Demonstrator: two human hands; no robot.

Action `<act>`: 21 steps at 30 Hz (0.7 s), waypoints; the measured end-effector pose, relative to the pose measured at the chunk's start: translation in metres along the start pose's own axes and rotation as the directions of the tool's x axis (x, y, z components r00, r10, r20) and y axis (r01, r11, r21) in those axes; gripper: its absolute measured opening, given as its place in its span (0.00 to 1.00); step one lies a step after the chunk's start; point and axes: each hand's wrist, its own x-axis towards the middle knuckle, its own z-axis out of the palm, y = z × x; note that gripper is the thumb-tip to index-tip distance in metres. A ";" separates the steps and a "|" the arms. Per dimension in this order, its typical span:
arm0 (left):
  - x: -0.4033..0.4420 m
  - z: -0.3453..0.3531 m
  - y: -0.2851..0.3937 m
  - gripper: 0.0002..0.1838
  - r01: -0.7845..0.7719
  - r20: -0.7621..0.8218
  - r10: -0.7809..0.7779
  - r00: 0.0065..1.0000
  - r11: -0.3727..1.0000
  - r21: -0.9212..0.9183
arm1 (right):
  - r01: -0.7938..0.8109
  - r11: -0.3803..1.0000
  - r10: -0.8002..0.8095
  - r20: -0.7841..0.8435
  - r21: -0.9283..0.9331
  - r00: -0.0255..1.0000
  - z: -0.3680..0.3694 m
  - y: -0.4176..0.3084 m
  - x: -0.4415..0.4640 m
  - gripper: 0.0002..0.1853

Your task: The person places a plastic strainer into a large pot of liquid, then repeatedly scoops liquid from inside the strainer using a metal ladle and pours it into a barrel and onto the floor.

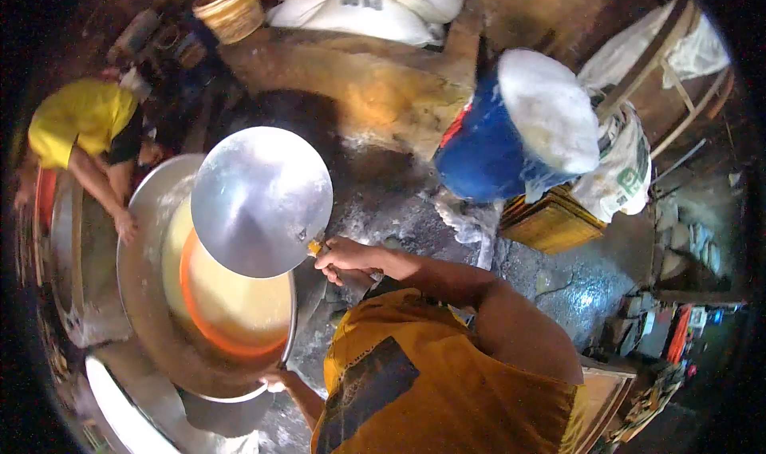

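Observation:
My right hand is closed around the short handle of a wide, shallow round metal scoop. The scoop hangs over a large metal basin, hiding part of it, and its shiny bowl looks bare. Inside the basin, an orange rim rings pale yellow liquid, with more of the liquid outside that rim. At the basin's near lower edge, my left hand grips the rim, its fingers partly hidden. Across from me, another person's hand touches the basin's far rim.
The co-worker in a yellow shirt leans in at the left. A blue barrel topped with white foam stands to the upper right, beside a white sack. White sacks and a bucket lie farther back. The floor looks wet.

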 end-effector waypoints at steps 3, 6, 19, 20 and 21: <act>-0.028 -0.013 -0.006 0.28 0.258 0.242 -0.090 0.966 0.322 -0.911 | -0.082 0.996 0.083 -0.018 0.045 0.996 0.047 0.021 0.027 0.10; -0.042 0.010 -0.039 0.37 0.275 0.278 0.021 0.960 -0.222 -0.935 | -0.067 0.998 0.068 0.058 -0.012 0.996 0.088 0.041 0.053 0.11; -0.099 0.189 -0.206 0.18 0.724 0.703 0.206 0.680 -0.039 -0.689 | 0.013 0.979 0.038 0.243 -0.205 0.969 0.193 0.047 0.125 0.08; -0.100 0.188 -0.209 0.17 0.747 0.725 0.187 0.662 -0.086 -0.660 | -0.058 0.983 0.091 0.184 -0.176 0.979 0.198 0.043 0.133 0.09; -0.101 0.187 -0.212 0.17 0.761 0.742 0.170 0.649 -0.135 -0.635 | -0.122 0.976 0.152 0.162 -0.182 0.975 0.197 0.040 0.143 0.10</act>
